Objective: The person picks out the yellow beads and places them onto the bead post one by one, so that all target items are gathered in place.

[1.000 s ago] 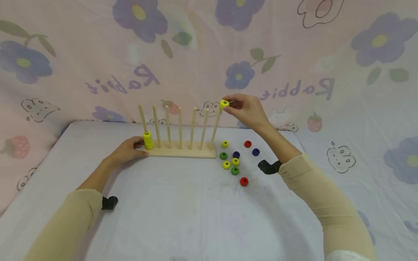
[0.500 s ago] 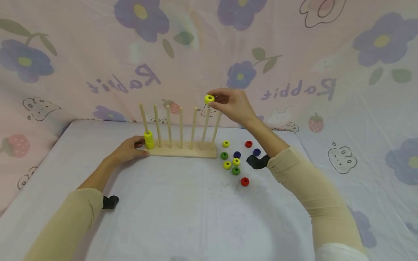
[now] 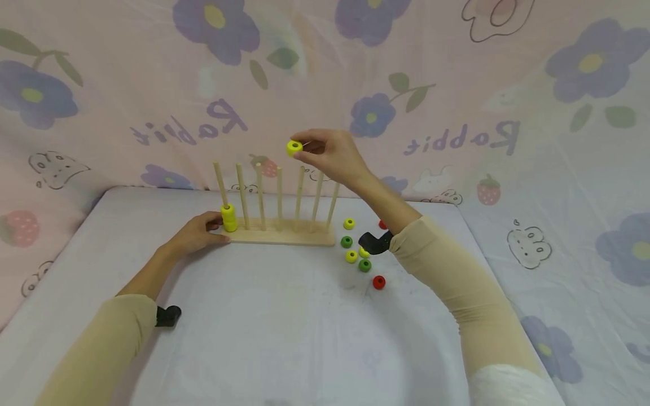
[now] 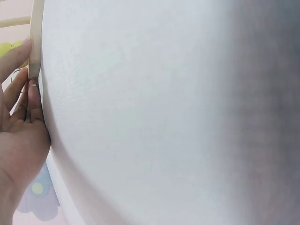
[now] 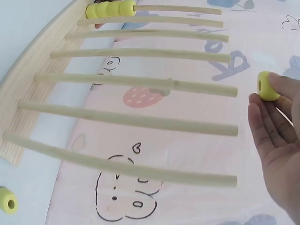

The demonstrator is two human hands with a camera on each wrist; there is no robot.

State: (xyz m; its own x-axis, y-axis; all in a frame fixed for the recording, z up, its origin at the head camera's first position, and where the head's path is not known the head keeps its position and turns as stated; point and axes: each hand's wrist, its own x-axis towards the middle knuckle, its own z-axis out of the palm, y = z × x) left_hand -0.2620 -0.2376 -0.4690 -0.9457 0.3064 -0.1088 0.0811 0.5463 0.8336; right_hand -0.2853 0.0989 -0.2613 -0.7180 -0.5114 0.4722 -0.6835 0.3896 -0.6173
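Observation:
A wooden peg rack (image 3: 284, 238) with a row of upright pegs stands toward the back of the table. Yellow beads (image 3: 229, 219) are stacked on its leftmost peg. My left hand (image 3: 195, 234) holds the left end of the base, thumb at the front edge and fingers behind. In the left wrist view, the fingers (image 4: 33, 101) lie against the end of the base. High above the pegs, my right hand (image 3: 335, 157) pinches a yellow bead (image 3: 293, 152) between thumb and fingertips. In the right wrist view, this bead (image 5: 269, 89) is apart from the peg tips.
Loose beads lie right of the rack: yellow (image 3: 349, 224), green (image 3: 364, 265) and red (image 3: 379, 282) ones. My right forearm hides part of that group. A printed cloth (image 3: 304, 73) hangs behind the white-covered table (image 3: 264, 316).
My right hand has moved left and slightly up with the yellow bead, from the right end of the rack to above its middle pegs. The left hand stays at the base.

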